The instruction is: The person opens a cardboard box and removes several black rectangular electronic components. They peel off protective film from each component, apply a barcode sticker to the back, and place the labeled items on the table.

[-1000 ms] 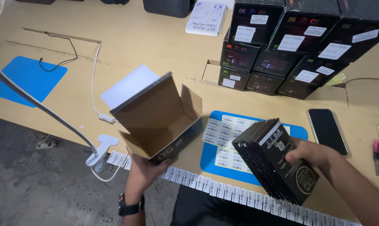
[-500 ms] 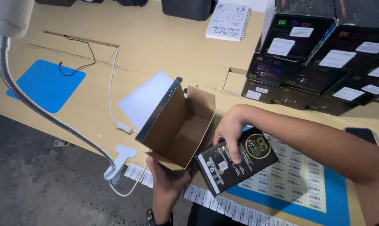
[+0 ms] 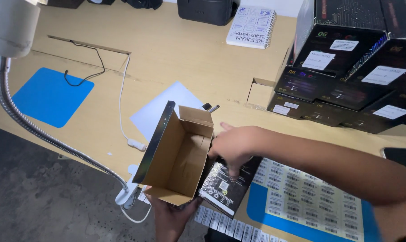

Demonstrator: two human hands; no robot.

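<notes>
My left hand (image 3: 169, 219) grips from below an open brown cardboard box (image 3: 178, 154), tilted with its mouth toward me and its flaps up. My right hand (image 3: 232, 145) reaches across from the right and rests its fingers on a flat black printed box (image 3: 225, 181) lying on the desk right beside the cardboard box. Its fingers curl over the black box's top edge. The inside of the cardboard box looks empty.
A stack of black product boxes (image 3: 346, 76) fills the back right. Label sheets (image 3: 306, 199) lie on a blue mat (image 3: 256, 210). A clamped gooseneck lamp (image 3: 14, 31) stands at left; a white sheet (image 3: 165, 107), spiral notebook (image 3: 251, 28), second blue mat (image 3: 50, 96), phone (image 3: 400, 157).
The black box has come down from my right hand's raised grip onto the desk beside the cardboard box. The cardboard box has turned more upright, its opening now facing me.
</notes>
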